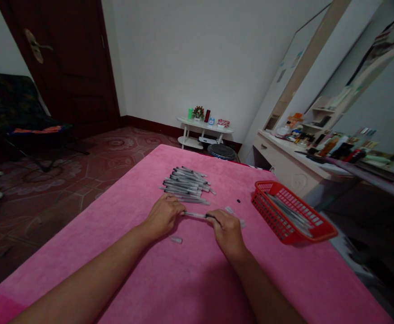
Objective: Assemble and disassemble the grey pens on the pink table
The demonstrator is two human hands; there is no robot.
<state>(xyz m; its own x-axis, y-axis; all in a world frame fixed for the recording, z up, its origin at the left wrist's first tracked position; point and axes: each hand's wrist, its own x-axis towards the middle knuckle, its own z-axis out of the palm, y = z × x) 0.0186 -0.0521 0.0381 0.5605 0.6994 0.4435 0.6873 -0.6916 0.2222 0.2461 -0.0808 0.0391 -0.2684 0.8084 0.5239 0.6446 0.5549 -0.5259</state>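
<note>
Between my two hands a clear pen barrel lies almost level, just above or on the pink cloth. My left hand is closed on its left end. My right hand pinches the other end, where a dark part shows at the fingers. Just beyond is a pile of similar pens, clear with dark ends. A small clear cap lies on the cloth near my left hand. More clear pieces are partly hidden behind my right hand.
A red plastic basket with several thin pens or refills stands on the right. A tiny black piece lies left of it. The pink cloth covers the table. A cluttered dresser stands at the right.
</note>
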